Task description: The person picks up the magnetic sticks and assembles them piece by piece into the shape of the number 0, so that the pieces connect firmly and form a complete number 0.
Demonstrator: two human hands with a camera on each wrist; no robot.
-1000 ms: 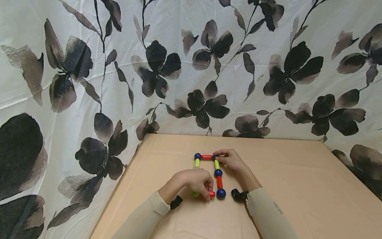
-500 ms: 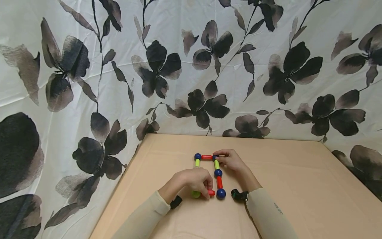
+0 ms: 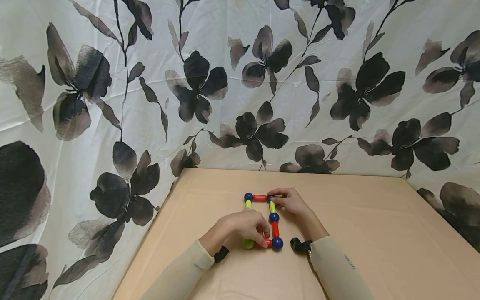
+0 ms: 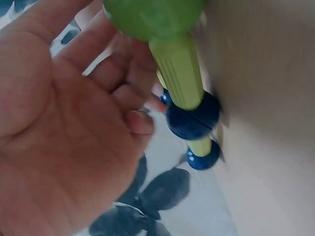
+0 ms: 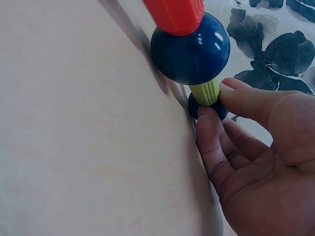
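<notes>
Rods and balls of a building toy lie on the table as a rectangular frame. My left hand (image 3: 245, 225) pinches the near red rod (image 3: 268, 243), between a green ball (image 3: 248, 244) and the near-right blue ball (image 3: 277, 243), which its end appears to touch. The left wrist view shows a yellow-green rod (image 4: 179, 71) running from the green ball to a blue ball (image 4: 194, 118). At the far right corner, my right hand (image 3: 292, 203) holds a blue ball (image 5: 211, 111) beside a yellow-green rod (image 5: 206, 92). My left hand hides part of the left side.
Along the right side, a middle blue ball (image 3: 274, 217) joins a red rod (image 3: 275, 228). A far red rod (image 3: 260, 197) leads to the far-left blue ball (image 3: 248, 196). Behind the tan table (image 3: 375, 233) hangs a flowered cloth (image 3: 232, 96).
My left hand has shifted slightly right with the near red rod and green ball. The gap between that rod and the near-right blue ball has closed. My right hand has stayed put.
</notes>
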